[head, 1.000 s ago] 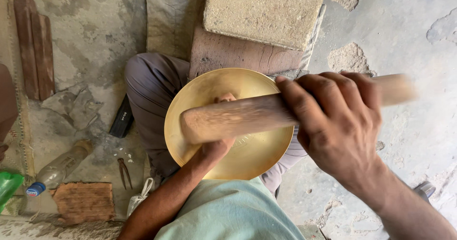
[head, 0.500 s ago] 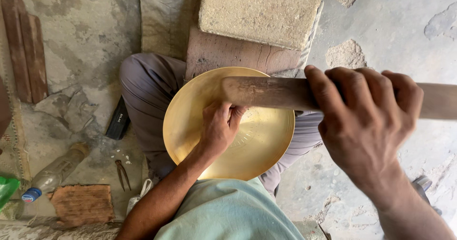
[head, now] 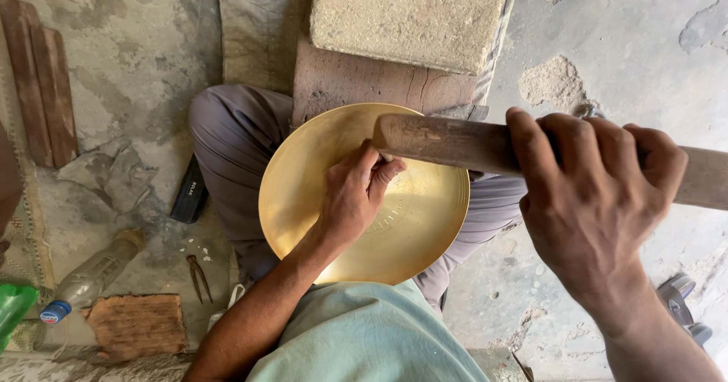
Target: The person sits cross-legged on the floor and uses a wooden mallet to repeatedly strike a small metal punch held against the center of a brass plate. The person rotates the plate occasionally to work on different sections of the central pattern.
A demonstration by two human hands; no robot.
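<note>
A round golden brass plate (head: 303,177) rests on my lap, concave side up. My left hand (head: 353,196) lies inside it near the middle, fingers curled and pressing on its surface; a small object may be pinched under the fingertips, hard to tell. My right hand (head: 591,200) grips a thick wooden handle (head: 447,141) held horizontally above the plate's upper right rim, its blunt end just above my left fingers.
A stone block (head: 409,18) lies on a wooden slab (head: 356,86) ahead of my knees. On the floor at left are a black flat object (head: 189,191), small pincers (head: 199,276), a plastic bottle (head: 91,276), a wood piece (head: 136,325) and planks (head: 38,79).
The wooden handle swung up and to the right, off the plate's centre. My left hand came from under it to rest inside the plate.
</note>
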